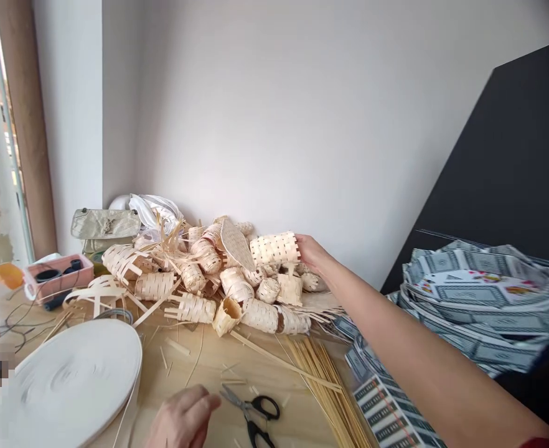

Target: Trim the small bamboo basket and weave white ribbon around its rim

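Note:
My right hand [310, 254] is closed on the right end of a small woven wood-strip basket [274, 249], held on its side over a heap of similar baskets. Its fingertips are hidden by the basket. At the bottom, my left hand [185, 415] is loosely closed above the table, with nothing visible in it. Just right of it lies a pair of black-handled scissors [251, 410], blades apart. The heap holds several woven baskets [195, 308], some with loose strip ends sticking out. An oval woven piece [237, 244] leans on the pile.
A large white strip roll [69, 379] lies at left, near a pink box [60, 277] of tools. Thin wooden sticks [328, 392] lie in a bundle. At right stand a folded playing-card basket [484, 305] and a patterned strip [391, 410]. A bag [106, 225] rests behind.

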Demonstrator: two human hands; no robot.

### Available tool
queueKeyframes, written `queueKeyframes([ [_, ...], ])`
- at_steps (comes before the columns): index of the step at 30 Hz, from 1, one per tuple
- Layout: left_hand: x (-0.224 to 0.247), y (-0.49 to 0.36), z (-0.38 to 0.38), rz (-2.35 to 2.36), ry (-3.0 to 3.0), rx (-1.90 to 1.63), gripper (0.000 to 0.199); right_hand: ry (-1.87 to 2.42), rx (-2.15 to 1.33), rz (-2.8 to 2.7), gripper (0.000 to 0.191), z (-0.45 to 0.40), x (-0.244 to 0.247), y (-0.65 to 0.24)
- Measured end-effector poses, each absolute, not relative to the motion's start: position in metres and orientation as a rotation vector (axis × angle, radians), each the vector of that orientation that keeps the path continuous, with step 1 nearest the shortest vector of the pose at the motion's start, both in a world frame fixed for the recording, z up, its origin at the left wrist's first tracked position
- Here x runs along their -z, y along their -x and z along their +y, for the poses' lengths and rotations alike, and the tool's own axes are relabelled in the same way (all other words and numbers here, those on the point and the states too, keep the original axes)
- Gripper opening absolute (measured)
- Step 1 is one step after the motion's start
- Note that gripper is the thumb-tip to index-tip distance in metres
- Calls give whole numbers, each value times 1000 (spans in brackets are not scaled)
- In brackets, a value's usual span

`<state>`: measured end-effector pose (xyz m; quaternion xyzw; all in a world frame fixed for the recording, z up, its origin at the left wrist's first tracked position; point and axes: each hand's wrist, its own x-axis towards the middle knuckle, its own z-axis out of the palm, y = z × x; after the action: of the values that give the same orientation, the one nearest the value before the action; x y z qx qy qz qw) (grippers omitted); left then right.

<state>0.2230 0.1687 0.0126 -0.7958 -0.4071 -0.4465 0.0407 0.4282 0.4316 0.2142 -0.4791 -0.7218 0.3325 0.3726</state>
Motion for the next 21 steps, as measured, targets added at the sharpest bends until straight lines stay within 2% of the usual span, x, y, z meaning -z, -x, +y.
queueKeyframes([
  [6,-21,-225,163,-1314,2349,1346,25,1126,-916,-1972,16,383,-238,-431],
  [11,-9,-223,167,-1434,2264,1388,29,1030,-870,-2113,22,377,-237,-429],
  [16,-7,-215,173,-1641,2121,1485,64,944,-747,-2297,25,349,-216,-409],
  [21,-39,-210,174,-1552,2247,1719,101,963,-522,-2474,16,281,-191,-372],
])
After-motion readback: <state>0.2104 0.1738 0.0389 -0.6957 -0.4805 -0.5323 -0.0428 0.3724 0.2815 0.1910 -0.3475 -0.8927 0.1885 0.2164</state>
